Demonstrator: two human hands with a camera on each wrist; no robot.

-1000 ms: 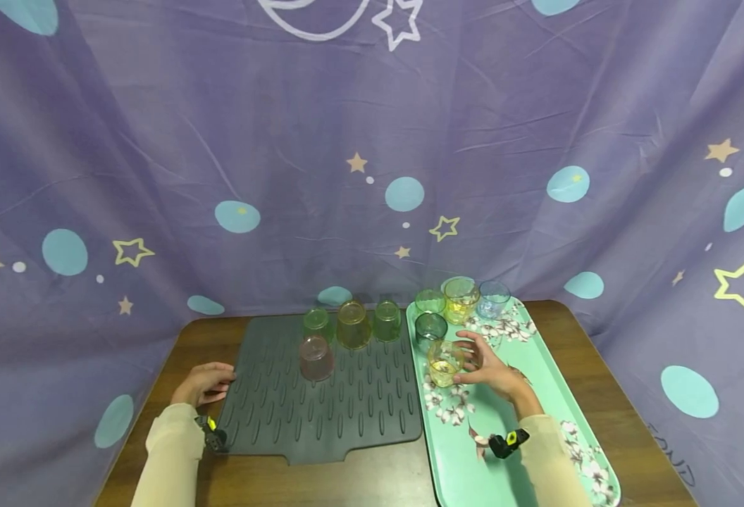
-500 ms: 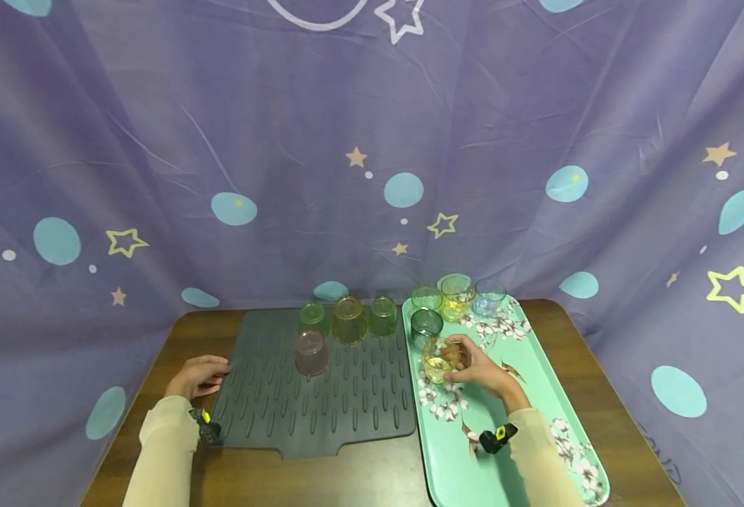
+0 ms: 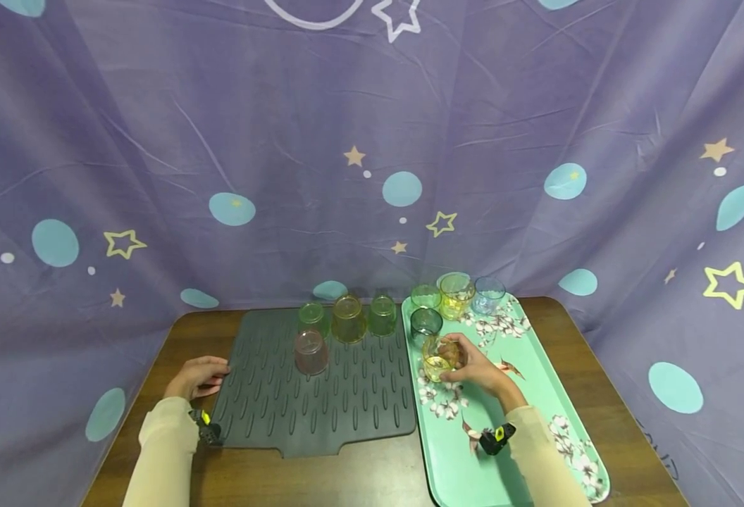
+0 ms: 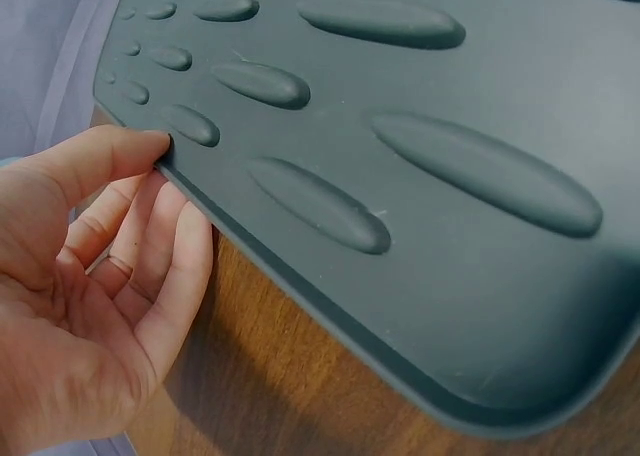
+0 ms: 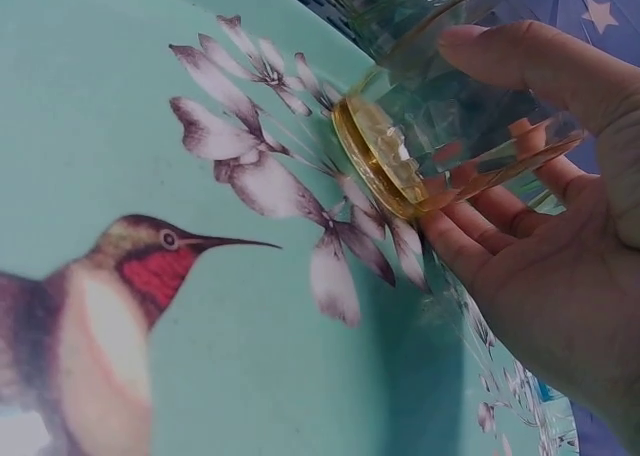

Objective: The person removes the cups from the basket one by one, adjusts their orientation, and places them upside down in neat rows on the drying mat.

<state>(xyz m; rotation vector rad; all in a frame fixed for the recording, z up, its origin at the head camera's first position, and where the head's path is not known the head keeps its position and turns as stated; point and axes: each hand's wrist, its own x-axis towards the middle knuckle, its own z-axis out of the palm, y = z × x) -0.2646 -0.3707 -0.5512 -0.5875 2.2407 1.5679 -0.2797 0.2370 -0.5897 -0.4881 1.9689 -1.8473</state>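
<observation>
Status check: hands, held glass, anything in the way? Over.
Right hand grips yellow glass. Left hand pinches gray mat edge. Dark glass close behind yellow one, possibly crowding.

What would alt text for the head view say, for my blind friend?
A right hand holds a yellow glass at a green tray, while the left hand grips the edge of a dark mat bearing four upside-down glasses. A starry purple curtain hangs behind.

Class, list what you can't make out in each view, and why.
Head view: tray near edge, cut off below.
Head view: some right hand fingertips, unclear through the yellow glass.
Left wrist view: left hand lower fingertips, behind the mat.
Right wrist view: printed bird tail, outside the picture's edge.
</observation>
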